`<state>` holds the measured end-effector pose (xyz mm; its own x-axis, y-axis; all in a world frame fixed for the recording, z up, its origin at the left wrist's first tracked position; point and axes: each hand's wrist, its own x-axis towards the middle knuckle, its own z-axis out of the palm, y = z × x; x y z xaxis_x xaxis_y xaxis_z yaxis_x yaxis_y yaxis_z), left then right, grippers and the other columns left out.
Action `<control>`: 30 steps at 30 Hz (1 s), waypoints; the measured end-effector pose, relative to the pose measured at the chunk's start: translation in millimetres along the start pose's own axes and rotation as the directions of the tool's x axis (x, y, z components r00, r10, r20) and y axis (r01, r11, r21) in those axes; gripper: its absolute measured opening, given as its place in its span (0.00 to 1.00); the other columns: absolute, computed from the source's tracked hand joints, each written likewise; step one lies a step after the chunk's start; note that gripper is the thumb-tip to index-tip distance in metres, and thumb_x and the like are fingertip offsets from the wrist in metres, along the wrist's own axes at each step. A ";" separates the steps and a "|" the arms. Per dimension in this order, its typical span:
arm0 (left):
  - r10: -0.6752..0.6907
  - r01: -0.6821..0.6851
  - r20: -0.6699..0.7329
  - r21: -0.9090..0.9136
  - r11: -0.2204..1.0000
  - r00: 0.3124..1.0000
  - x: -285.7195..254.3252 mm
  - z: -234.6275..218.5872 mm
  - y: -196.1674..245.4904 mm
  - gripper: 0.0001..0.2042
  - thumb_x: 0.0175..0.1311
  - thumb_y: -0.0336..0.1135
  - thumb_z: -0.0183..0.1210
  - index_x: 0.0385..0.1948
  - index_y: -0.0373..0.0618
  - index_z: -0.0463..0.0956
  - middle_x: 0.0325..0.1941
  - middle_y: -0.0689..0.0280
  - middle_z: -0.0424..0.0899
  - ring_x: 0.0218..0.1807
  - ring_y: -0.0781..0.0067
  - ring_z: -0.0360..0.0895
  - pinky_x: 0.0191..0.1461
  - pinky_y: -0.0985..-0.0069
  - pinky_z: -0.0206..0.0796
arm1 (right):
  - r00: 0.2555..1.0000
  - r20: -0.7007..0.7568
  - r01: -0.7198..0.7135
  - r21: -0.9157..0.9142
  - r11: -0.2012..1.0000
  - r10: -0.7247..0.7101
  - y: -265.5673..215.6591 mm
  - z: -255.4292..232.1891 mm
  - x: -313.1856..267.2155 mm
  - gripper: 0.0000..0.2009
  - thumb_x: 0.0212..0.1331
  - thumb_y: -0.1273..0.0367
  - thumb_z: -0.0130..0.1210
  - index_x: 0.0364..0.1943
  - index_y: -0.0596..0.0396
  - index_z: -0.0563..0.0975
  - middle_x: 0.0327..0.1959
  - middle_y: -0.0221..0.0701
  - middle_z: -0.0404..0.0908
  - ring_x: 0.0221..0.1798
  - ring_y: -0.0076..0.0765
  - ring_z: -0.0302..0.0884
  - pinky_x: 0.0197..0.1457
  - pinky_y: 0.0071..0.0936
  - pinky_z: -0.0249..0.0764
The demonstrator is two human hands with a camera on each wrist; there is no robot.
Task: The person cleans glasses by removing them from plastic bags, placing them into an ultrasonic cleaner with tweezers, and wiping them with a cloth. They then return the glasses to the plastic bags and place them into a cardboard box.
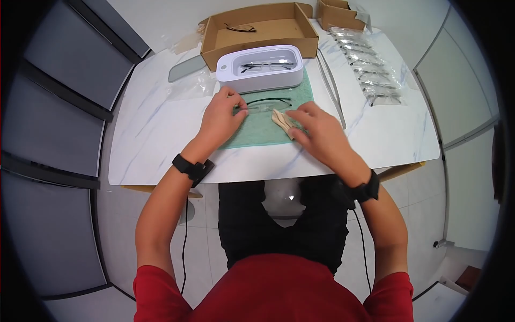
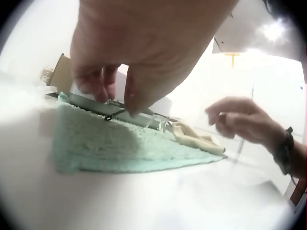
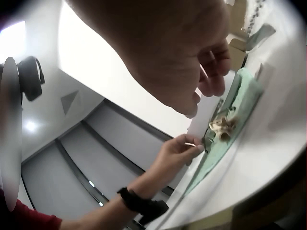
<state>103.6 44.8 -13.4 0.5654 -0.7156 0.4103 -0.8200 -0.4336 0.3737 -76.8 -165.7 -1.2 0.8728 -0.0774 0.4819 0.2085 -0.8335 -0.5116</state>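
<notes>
My left hand (image 1: 221, 117) pinches one end of a pair of eyeglasses (image 1: 268, 101) with thin dark rims, low over a green towel (image 1: 252, 137). In the left wrist view, thumb and fingers close on the frame near a dark temple tip (image 2: 109, 117). A crumpled beige cloth (image 1: 282, 122) lies on the towel beside the lenses. Just right of that cloth, my right hand (image 1: 324, 134) is raised with loosely bent fingers. The left wrist view shows this right hand (image 2: 247, 117) apart from the cloth, holding nothing.
Behind the towel stands a white cleaner basin (image 1: 260, 86) with eyeglasses (image 1: 268, 65) inside. An open cardboard box (image 1: 257, 43) sits farther back, holding another pair. Bagged eyeglasses (image 1: 370, 67) line the right side; a grey lid (image 1: 188, 68) and clear plastic (image 1: 190, 86) lie left.
</notes>
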 end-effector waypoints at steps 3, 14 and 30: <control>-0.193 0.236 0.200 -0.217 0.947 0.961 -10.2 -13.8 -0.2 0.06 0.62 0.31 0.64 0.36 0.40 0.80 0.42 0.65 0.83 0.40 0.69 0.83 0.41 0.72 0.73 | 0.999 0.032 0.048 -0.130 0.990 -0.044 4.8 26.5 6.8 0.10 0.56 0.70 0.63 0.42 0.51 0.82 0.38 0.34 0.78 0.40 0.46 0.81 0.43 0.41 0.78; -0.361 0.724 0.632 -0.646 0.243 0.686 -35.9 -31.3 12.1 0.09 0.72 0.32 0.57 0.45 0.36 0.78 0.47 0.61 0.85 0.46 0.71 0.86 0.43 0.79 0.78 | 0.992 -0.118 -0.019 0.191 0.981 0.042 -33.8 35.1 9.3 0.14 0.53 0.76 0.61 0.45 0.50 0.82 0.41 0.37 0.77 0.37 0.50 0.81 0.41 0.43 0.79; -0.369 0.593 0.508 -0.788 0.167 0.778 -57.0 -31.2 29.8 0.09 0.71 0.28 0.57 0.47 0.33 0.78 0.48 0.57 0.85 0.44 0.73 0.84 0.38 0.80 0.72 | 0.969 -0.199 0.159 0.063 0.985 -0.144 -29.5 58.7 -4.0 0.16 0.51 0.78 0.63 0.46 0.51 0.83 0.42 0.33 0.76 0.30 0.38 0.80 0.33 0.34 0.77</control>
<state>49.8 89.8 0.3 0.6969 -0.6754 -0.2412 0.2691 -0.0656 0.9609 -60.5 -108.7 -29.8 0.7286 -0.0641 0.6820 0.3719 -0.7991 -0.4724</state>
